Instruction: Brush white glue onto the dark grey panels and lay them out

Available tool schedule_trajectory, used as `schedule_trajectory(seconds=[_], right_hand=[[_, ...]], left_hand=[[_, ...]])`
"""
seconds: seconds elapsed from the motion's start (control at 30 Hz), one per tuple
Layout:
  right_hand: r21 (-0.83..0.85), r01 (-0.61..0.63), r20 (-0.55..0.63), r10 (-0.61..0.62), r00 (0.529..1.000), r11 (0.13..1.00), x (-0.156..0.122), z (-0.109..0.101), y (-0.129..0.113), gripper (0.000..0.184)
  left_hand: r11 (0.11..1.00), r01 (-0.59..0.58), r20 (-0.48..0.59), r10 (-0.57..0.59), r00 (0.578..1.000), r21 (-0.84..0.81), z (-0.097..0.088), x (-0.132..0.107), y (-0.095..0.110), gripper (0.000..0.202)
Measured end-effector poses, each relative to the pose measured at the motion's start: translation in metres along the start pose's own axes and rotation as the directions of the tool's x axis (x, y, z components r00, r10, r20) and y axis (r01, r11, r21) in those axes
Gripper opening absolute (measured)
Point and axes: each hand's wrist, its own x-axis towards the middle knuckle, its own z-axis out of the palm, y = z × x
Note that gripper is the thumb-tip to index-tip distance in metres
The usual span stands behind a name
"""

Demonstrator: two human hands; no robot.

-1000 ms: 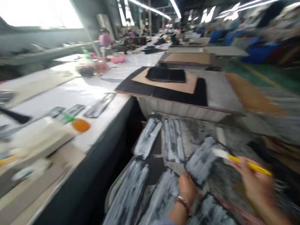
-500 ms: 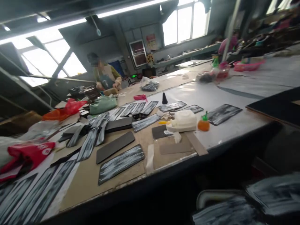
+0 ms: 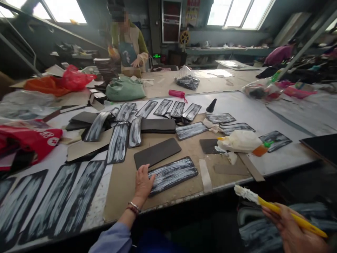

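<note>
White sheeting covers much of the long counter (image 3: 237,105) that fills the room before me. Across it stands a co-worker (image 3: 129,45) in a green-sleeved top and apron, one hand low over a brown block. A tan board (image 3: 118,191) lies along the near edge, and to its left long streaked panels (image 3: 79,200) slant side by side, dark beneath brushed white. Behind those slumps a red printed bag (image 3: 34,140), with a green cloth bag (image 3: 125,89) farther back.

On the tan board rests the streaked dark panel (image 3: 175,174), just in front of a plain dark panel (image 3: 158,151). A whitish plastic jug (image 3: 240,140) lies to the right. The left hand (image 3: 143,182) touches the streaked panel's left end, thumb against it (whether that grip pinches the edge or merely rests there, I can't tell). The right hand (image 3: 292,225) has its grip closed around a yellow-handled brush (image 3: 273,208), held past the counter's edge, bristles clotted with white.

Smaller still: a pink bottle (image 3: 177,93), an orange bottle (image 3: 260,150) with a green nozzle, tipped beside the jug, and a leaning black cone (image 3: 211,105).
</note>
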Motion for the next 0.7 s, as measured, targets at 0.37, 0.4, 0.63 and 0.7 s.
schedule_trajectory(seconds=[0.37, 0.4, 0.63, 0.7], right_hand=[[-0.088, 0.172, -0.059, -0.177, 0.982, 0.981, 0.054, 0.081, -0.045, 0.053], [-0.125, 0.201, -0.059, -0.21, 0.976, 0.971, 0.065, 0.087, -0.047, 0.054], [-0.358, 0.446, 0.079, -0.449, 0.89, 0.82, 0.148, 0.133, -0.033, 0.049], [-0.42, 0.518, 0.135, -0.513, 0.848, 0.746, 0.168, 0.144, -0.023, 0.046]], left_hand=[[0.907, -0.382, -0.136, 0.407, 0.903, 0.18, 0.03, 0.056, -0.102, 0.03], [0.894, -0.407, -0.156, 0.437, 0.886, 0.189, 0.031, 0.057, -0.103, 0.03], [0.86, -0.444, -0.19, 0.493, 0.849, 0.251, 0.029, 0.057, -0.097, 0.046], [0.866, -0.441, -0.186, 0.486, 0.854, 0.237, 0.031, 0.057, -0.1, 0.056]])
